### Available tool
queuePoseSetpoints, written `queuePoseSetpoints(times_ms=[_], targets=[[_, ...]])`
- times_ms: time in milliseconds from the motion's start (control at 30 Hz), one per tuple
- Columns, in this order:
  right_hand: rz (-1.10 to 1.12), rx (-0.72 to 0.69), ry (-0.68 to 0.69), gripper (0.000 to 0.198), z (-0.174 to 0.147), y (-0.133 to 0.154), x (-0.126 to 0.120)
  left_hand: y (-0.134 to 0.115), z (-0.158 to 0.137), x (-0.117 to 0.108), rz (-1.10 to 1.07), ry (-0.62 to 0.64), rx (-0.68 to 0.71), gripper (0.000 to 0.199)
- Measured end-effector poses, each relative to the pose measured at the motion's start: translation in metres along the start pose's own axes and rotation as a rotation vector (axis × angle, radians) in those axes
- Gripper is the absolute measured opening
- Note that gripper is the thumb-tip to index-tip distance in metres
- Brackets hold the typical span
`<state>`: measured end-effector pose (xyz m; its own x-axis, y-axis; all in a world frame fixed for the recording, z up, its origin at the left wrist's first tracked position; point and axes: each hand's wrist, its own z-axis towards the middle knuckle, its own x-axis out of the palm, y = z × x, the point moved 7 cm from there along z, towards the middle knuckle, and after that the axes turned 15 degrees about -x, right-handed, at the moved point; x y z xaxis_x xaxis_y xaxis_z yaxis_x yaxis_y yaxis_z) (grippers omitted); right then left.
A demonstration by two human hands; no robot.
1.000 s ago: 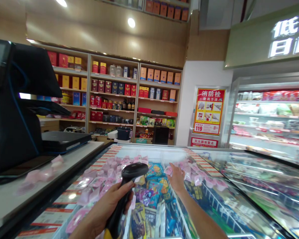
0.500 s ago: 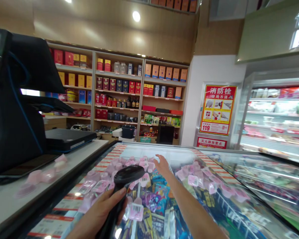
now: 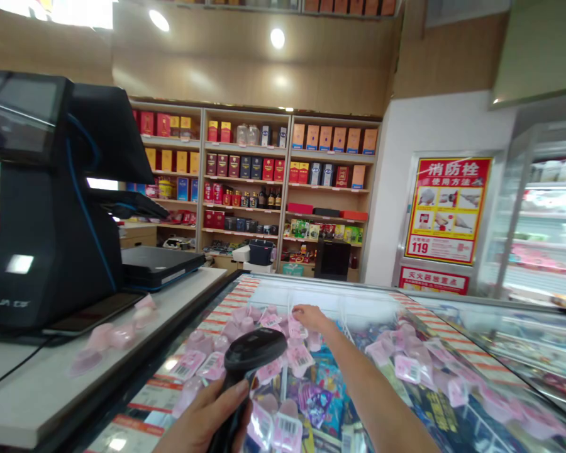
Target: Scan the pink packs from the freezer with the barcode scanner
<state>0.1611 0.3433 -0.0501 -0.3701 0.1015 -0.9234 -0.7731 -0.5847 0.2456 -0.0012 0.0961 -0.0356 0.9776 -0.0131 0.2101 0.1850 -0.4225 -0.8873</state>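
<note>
My left hand (image 3: 207, 409) is wrapped round the handle of a black barcode scanner (image 3: 255, 349), whose head tilts up over the glass top. Stretched out ahead, my right hand (image 3: 311, 316) has its fingers closed at a small pink cup (image 3: 296, 327) with a barcode label, at the far side of a cluster. Many similar pink cups (image 3: 299, 358) with white barcode labels lie around the scanner. Beneath the glass are colourful snack packets (image 3: 327, 396).
A black checkout terminal (image 3: 42, 207) stands on the white counter (image 3: 9, 402) at left, with several pink cups (image 3: 122, 335) near its edge. More pink cups (image 3: 408, 368) lie on the glass at right. Shelves of boxed goods (image 3: 245, 167) line the back wall beside a red fire-hydrant sign (image 3: 448, 211).
My right hand's fingers have come down from a raised, spread pose and closed at a pink cup. The view has swung left. My left hand still holds the scanner.
</note>
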Motion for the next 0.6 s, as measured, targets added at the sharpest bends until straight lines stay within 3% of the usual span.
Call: queuePoseSetpoints(times_ms=[300,600], targets=[[0.035,0.067,-0.009,0.033,-0.072,0.016,-0.016,0.005,-0.025,0.030,0.044,0.159,0.003,0.029],[0.183,0.148,0.005,0.027,-0.130,0.004,-0.034,0.002,-0.043,0.046,0.089,0.162,0.063,0.028]])
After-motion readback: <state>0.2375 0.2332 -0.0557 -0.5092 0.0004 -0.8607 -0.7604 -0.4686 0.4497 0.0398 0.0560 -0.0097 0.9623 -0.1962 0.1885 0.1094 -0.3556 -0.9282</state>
